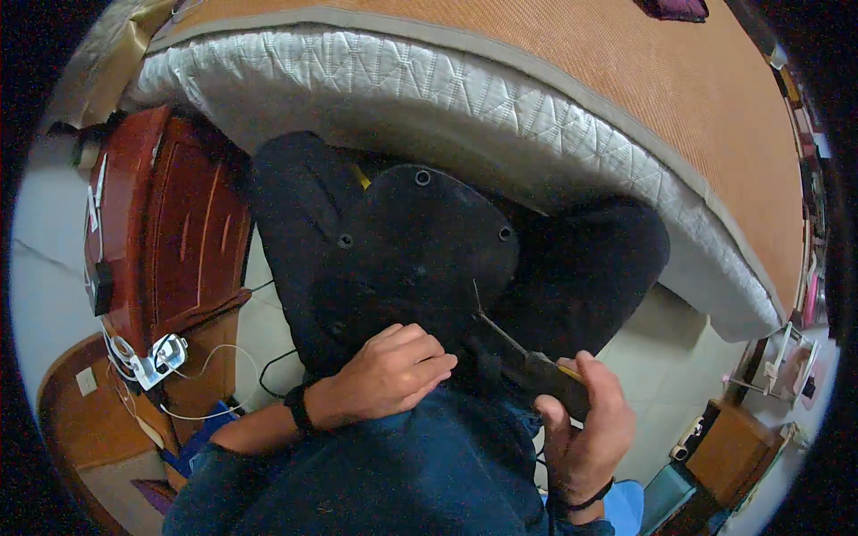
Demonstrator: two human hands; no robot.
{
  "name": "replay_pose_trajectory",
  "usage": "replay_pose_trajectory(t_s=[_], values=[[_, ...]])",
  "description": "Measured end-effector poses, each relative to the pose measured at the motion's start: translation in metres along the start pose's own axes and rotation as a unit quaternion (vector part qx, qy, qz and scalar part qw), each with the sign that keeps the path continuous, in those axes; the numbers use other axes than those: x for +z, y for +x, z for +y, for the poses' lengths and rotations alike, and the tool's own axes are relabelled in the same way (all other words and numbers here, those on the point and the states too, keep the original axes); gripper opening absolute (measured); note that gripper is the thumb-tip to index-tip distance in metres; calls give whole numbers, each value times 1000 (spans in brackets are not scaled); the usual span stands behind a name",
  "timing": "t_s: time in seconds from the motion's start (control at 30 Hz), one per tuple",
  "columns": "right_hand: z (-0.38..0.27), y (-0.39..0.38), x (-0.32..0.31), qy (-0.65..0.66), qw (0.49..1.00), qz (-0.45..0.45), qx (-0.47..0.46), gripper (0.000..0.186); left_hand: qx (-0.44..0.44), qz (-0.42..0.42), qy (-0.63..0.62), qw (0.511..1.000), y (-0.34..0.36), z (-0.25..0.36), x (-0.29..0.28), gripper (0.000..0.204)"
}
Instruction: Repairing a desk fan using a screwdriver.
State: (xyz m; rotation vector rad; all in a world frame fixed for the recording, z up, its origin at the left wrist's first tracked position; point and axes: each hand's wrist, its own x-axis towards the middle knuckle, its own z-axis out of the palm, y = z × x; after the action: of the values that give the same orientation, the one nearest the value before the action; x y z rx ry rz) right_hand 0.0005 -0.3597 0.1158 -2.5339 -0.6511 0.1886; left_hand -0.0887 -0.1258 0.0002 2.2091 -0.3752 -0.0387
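A black rounded casing (429,232) with three ring-shaped holes or feet lies across my lap, between my dark-trousered legs. My left hand (399,371) rests at its near edge with the fingers curled together; whatever they hold, if anything, is hidden. To the right, my right hand (590,420) is closed around the dark handle, with a strip of yellow, of a screwdriver-like tool (507,335). Its thin metal shaft slants up and left, with the tip over the casing's lower right part. Whether the tip touches the casing I cannot tell.
A bed with a quilted white side (465,107) stretches across the far side. At left stands a reddish-brown wooden cabinet (179,223), with a white power strip and cables (163,360) below it. Wooden furniture (733,451) and a blue-green box (668,497) stand at lower right.
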Motion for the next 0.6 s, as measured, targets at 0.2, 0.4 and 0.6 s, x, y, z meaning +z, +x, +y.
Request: replay_pose_trajectory(t_s=[0.2, 0.4, 0.6], values=[[3, 9, 2, 39, 988, -10, -152, 38, -14, 27, -13, 999, 8, 4, 2, 29], [3, 18, 1, 48, 980, -11, -192, 39, -33, 67, -44, 996, 35, 13, 0, 43], [-5, 21, -6, -4, 987, -12, -158, 53, -28, 68, -66, 995, 49, -5, 22, 27]])
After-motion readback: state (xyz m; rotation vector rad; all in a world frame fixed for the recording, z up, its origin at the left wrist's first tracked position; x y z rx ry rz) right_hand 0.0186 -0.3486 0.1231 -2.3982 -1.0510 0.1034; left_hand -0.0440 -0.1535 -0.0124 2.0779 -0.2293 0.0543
